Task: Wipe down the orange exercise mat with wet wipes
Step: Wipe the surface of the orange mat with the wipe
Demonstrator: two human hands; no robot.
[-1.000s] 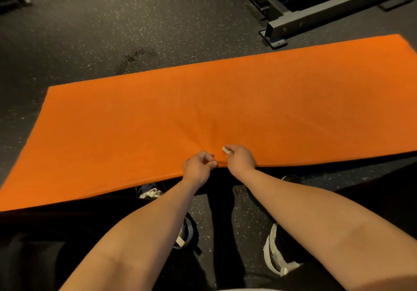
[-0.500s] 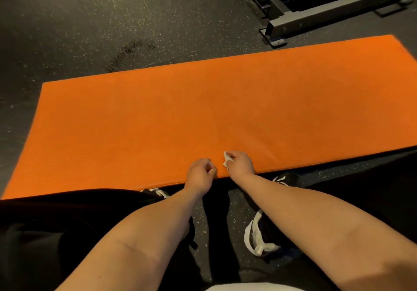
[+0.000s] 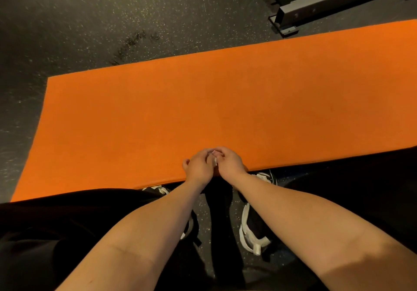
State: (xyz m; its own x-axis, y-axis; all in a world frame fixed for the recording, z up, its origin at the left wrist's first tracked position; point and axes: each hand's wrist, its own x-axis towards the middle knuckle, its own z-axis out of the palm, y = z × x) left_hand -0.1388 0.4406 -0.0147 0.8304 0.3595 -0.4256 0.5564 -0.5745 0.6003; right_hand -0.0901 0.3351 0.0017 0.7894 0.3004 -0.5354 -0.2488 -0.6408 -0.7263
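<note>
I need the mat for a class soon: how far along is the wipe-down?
Done: the orange mat lies flat on the floor. In hand: the left hand and right hand pinch a small white wet wipe together over the mat's near edge, seemingly unfolding it. Left: the wiping itself; no wet streak shows on the mat.

Left hand (image 3: 199,167) and right hand (image 3: 230,163) pinch wipe (image 3: 213,160)

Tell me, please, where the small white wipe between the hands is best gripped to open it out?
Probably by its opposite edges, each hand from its own side. The wipe is bunched small between left hand and right hand, only a white sliver showing above the orange mat, so pinching and drawing apart should open it.
</note>
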